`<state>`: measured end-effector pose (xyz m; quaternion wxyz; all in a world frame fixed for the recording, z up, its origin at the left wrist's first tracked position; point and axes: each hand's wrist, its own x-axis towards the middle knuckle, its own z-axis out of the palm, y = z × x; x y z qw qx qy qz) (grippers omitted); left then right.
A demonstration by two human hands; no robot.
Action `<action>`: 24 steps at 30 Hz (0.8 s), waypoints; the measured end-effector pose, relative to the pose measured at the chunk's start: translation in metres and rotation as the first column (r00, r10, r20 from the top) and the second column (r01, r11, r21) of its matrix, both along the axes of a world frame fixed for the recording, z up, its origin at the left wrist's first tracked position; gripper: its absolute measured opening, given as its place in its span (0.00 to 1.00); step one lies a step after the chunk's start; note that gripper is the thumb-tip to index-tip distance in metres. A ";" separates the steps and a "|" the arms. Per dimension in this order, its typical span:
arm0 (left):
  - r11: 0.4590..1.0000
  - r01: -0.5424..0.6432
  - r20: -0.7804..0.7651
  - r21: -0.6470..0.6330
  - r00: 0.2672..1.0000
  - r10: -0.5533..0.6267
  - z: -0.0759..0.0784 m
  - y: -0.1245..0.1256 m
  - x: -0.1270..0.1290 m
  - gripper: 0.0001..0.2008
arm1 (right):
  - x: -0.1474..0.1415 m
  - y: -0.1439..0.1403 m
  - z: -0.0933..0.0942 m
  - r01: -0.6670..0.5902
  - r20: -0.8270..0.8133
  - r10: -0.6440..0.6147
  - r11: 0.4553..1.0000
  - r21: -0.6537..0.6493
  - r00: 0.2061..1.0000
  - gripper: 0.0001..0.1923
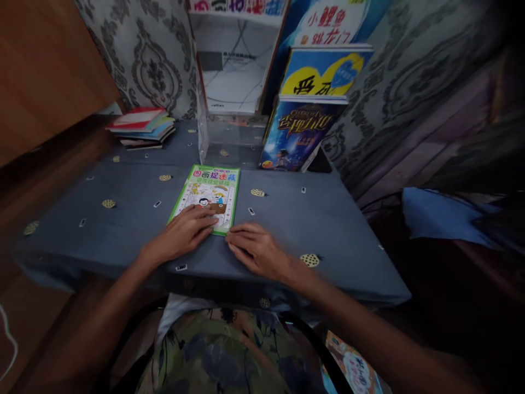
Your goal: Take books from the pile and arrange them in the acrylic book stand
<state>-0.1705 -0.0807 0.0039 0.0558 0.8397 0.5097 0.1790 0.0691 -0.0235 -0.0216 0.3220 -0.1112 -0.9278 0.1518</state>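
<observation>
A thin children's book (pixel 223 191) with a green border and a colourful Chinese title lies face up on the cloth-covered table. My left hand (pixel 186 227) rests flat over its lower left part, fingers stretched across the cover and hiding some of the picture. At the lower right corner of the book is my right hand (pixel 254 249), its fingers closed together and the tips gripping that corner.
A grey-blue cloth with pineapple prints covers the table (pixel 279 224). Clear display stand (pixel 223 153) stands behind the book. Upright books (pixel 301 134) are at the back right; a stack of books (pixel 141 128) sits back left. Another book (pixel 355 366) is low at the right.
</observation>
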 end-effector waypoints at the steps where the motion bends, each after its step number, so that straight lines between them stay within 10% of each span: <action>1: 1.000 -0.003 -0.004 0.005 1.000 0.003 -0.001 0.000 0.000 0.15 | 0.002 -0.003 0.000 0.000 0.003 0.000 1.000 0.016 1.000 0.12; 7: 0.997 -0.066 -0.177 -0.031 0.983 0.059 0.001 0.020 0.010 0.19 | 0.004 -0.010 0.001 0.018 0.047 -0.017 1.000 -0.003 0.999 0.10; 18: 0.980 -0.175 -0.319 -0.099 0.938 0.136 0.006 0.153 0.022 0.20 | 0.004 -0.010 0.006 0.001 0.066 0.003 0.999 -0.049 0.998 0.09; 24: 0.973 -0.207 -0.318 -0.098 0.933 0.166 0.000 0.169 0.021 0.22 | 0.003 -0.010 0.006 0.012 0.050 -0.009 0.998 -0.058 0.999 0.10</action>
